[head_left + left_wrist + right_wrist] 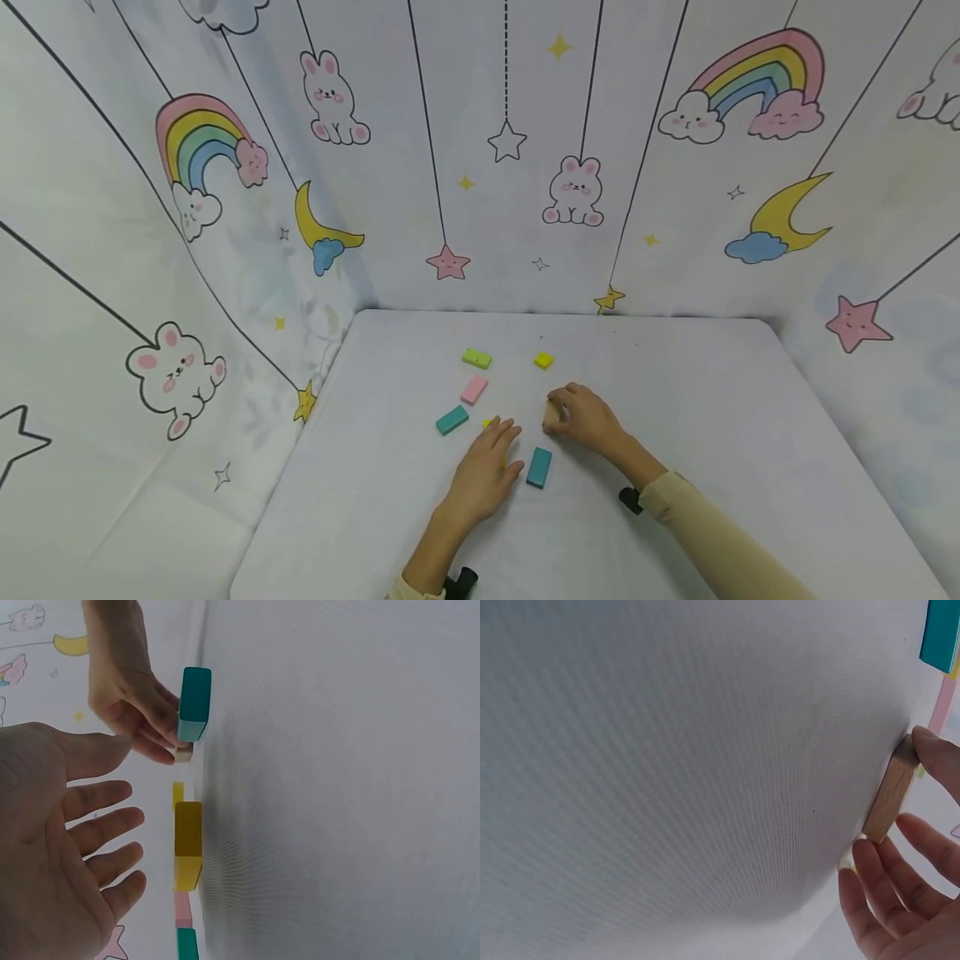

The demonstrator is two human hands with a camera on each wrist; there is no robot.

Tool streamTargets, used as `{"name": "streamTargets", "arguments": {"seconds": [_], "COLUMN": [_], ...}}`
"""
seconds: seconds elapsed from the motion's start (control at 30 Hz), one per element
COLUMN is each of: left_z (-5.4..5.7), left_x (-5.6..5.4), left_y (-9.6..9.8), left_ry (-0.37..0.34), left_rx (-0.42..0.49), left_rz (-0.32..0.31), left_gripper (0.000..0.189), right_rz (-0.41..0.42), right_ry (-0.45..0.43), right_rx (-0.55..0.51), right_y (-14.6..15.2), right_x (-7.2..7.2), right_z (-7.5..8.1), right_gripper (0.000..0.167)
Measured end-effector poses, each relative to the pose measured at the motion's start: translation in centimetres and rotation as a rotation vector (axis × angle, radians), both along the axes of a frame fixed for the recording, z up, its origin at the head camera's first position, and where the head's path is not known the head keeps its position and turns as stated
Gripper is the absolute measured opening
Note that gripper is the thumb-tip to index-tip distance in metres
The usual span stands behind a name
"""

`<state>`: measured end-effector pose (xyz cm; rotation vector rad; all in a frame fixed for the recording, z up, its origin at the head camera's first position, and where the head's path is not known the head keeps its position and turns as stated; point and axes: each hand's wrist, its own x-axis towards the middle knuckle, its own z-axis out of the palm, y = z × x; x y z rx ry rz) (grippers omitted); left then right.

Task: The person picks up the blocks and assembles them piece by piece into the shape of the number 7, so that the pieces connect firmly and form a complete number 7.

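Note:
My right hand (587, 421) holds a plain wooden block (891, 791) lying on the white table, thumb at one end and fingertips at the other. To its left, my left hand (480, 475) hovers with fingers spread and relaxed, nothing in its palm. A yellow block (188, 836) lies just beyond those fingers in the left wrist view; from the head view the hand covers most of it. Between the two hands, nearer the body, is a teal block (538, 468).
Further left lie a second teal block (452, 420), a pink block (474, 390) and a light green block (477, 358). A small yellow block (543, 361) sits beyond my right hand. White cloth walls with printed rabbits and rainbows surround the table (360, 500).

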<state>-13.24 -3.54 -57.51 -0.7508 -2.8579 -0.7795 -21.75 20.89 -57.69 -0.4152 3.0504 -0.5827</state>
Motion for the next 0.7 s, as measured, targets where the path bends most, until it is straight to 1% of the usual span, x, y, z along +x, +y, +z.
{"name": "streamTargets", "arguments": {"seconds": [0.23, 0.53, 0.7], "left_z": [-0.2, -0.4, -0.4], "left_x": [0.0, -0.3, -0.5], "left_y": [0.4, 1.0, 1.3], "left_ry": [0.009, -0.037, -0.039], "left_rx": [-0.015, -0.008, -0.005], "left_rz": [-0.018, -0.028, -0.039], "left_gripper": [0.053, 0.055, 0.056], "right_rz": [0.017, 0.014, 0.021], "right_ry": [0.029, 0.015, 0.008], "right_rx": [-0.011, -0.033, -0.053], "right_y": [0.0, 0.0, -0.1], "right_x": [0.8, 1.4, 1.8], "right_z": [0.1, 0.2, 0.4], "right_gripper": [0.062, 0.057, 0.056]}}
